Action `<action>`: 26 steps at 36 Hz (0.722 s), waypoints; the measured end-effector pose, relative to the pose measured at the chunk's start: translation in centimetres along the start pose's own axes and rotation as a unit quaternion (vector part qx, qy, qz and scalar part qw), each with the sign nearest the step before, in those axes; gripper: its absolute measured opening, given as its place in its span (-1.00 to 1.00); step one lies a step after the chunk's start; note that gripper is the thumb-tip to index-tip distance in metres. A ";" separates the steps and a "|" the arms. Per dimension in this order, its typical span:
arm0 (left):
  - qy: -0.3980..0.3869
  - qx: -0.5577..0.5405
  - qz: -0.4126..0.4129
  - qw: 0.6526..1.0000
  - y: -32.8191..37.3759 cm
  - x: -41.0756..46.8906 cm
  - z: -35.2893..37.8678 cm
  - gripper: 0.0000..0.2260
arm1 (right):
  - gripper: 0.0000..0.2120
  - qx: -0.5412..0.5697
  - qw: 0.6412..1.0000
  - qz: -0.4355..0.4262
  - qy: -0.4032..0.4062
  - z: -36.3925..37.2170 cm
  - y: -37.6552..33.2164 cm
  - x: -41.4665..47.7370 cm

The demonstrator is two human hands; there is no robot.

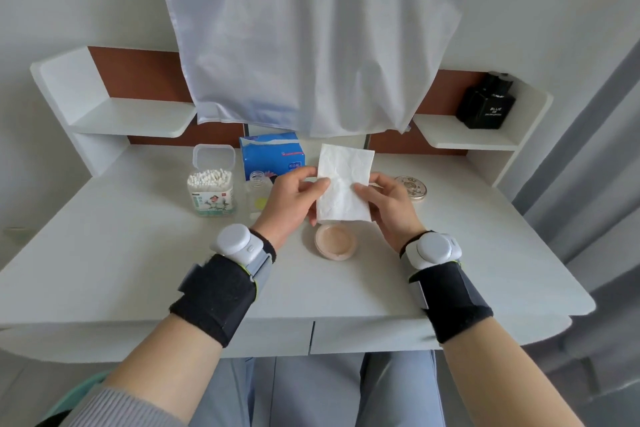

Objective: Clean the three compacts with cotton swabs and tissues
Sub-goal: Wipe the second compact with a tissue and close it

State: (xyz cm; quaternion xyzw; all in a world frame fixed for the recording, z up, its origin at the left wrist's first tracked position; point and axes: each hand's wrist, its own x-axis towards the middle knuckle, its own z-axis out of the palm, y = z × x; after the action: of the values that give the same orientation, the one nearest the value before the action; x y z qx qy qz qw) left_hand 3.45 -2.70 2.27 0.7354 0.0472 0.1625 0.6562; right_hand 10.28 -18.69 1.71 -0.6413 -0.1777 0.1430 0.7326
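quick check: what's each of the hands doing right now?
Left hand: pinching the left edge of the tissue.
Right hand: pinching the tissue's right edge; the sheet is held up between both.

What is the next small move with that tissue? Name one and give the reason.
Probably fold the tissue in half to make a firmer pad. The left hand and the right hand pinch it by its side edges, spread flat above the open compact, which lies uncovered on the table just below. A loose sheet seems too floppy for wiping.
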 end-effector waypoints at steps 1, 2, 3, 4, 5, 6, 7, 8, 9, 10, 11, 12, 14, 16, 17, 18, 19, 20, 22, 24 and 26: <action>-0.006 -0.009 0.003 1.000 -0.2 0.0 0.0 -0.78 | -0.88 0.002 1.000 0.000 0.003 0.0 0.1 0.0; -0.013 -0.017 0.007 1.000 -0.4 0.0 0.0 -0.81 | -0.86 0.004 1.000 0.001 0.003 0.0 0.1 0.1; -0.019 -0.023 0.009 1.000 -0.6 -0.1 0.0 -0.86 | -0.85 0.007 1.000 0.003 -0.001 0.0 0.2 0.1; -0.024 -0.030 0.011 0.999 -0.7 -0.2 0.0 -0.92 | -0.86 0.007 1.000 0.003 -0.003 -0.1 0.3 0.2; -0.026 -0.036 0.010 0.999 -0.8 -0.3 0.0 -0.94 | -0.89 0.007 1.000 0.003 -0.007 -0.2 0.3 0.2; -0.025 -0.045 0.010 0.999 -0.7 -0.5 0.0 -0.93 | -0.94 0.007 1.000 0.003 -0.010 -0.3 0.1 0.1; -0.024 -0.059 0.008 0.998 -0.9 -0.4 -0.1 -0.92 | -0.97 0.005 1.000 0.001 -0.016 -0.5 0.2 0.2; -0.023 -0.077 0.008 0.997 -1.0 -0.3 -0.2 -0.91 | -0.94 0.002 1.000 -0.003 -0.020 -0.6 0.3 0.2; -0.021 -0.090 0.009 0.996 -1.1 -0.2 -0.3 -0.90 | -0.91 0.001 1.000 -0.009 -0.025 -0.6 0.3 0.2; -0.024 -0.103 0.007 0.994 -1.1 -0.2 -0.4 -0.89 | -0.87 0.005 1.000 -0.011 -0.029 -0.6 0.3 0.1; -0.026 -0.113 0.004 0.993 -1.2 -0.1 -0.4 -0.88 | -0.82 0.012 0.999 -0.012 -0.032 -0.5 0.3 0.2; -0.026 -0.124 -0.002 0.992 -1.2 0.0 -0.4 -0.88 | -0.76 0.021 0.999 -0.013 -0.034 -0.5 0.4 0.2; -0.024 -0.144 -0.020 0.989 -1.3 0.1 -0.4 -0.87 | -0.59 0.032 0.999 -0.016 -0.033 -0.7 0.5 0.3; -0.027 -0.152 -0.029 0.988 -1.3 0.1 -0.4 -0.82 | -0.50 0.047 0.998 -0.016 -0.036 -0.8 0.5 0.3; -0.029 -0.155 -0.033 0.987 -1.4 0.1 -0.3 -0.79 | -0.49 0.052 0.998 -0.013 -0.039 -0.8 0.5 0.3; -0.030 -0.159 -0.038 0.986 -1.5 0.1 -0.3 -0.76 | -0.49 0.054 0.998 -0.011 -0.041 -0.8 0.5 0.3; -0.030 -0.165 -0.042 0.985 -1.5 0.2 -0.3 -0.74 | -0.48 0.056 0.998 -0.009 -0.039 -0.7 0.4 0.3; -0.029 -0.171 -0.045 0.984 -1.5 0.1 -0.3 -0.73 | -0.48 0.061 0.997 -0.007 -0.037 -0.6 0.5 0.3; -0.027 -0.183 -0.049 0.982 -1.4 0.1 -0.4 -0.72 | -0.52 0.065 0.997 -0.009 -0.040 -0.4 0.5 0.3; -0.027 -0.192 -0.054 0.980 -1.3 0.0 -0.4 -0.72 | -0.53 0.065 0.997 -0.011 -0.043 -0.4 0.4 0.3; -0.028 -0.196 -0.061 0.978 -1.2 0.0 -0.4 -0.71 | -0.48 0.066 0.997 -0.006 -0.042 -0.5 0.4 0.2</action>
State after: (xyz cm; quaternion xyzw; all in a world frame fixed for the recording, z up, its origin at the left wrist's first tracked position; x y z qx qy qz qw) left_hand 3.49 -2.18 1.13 0.5923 0.0406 0.1080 0.7974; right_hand 10.72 -18.94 1.30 -0.5837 -0.2027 0.1766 0.7662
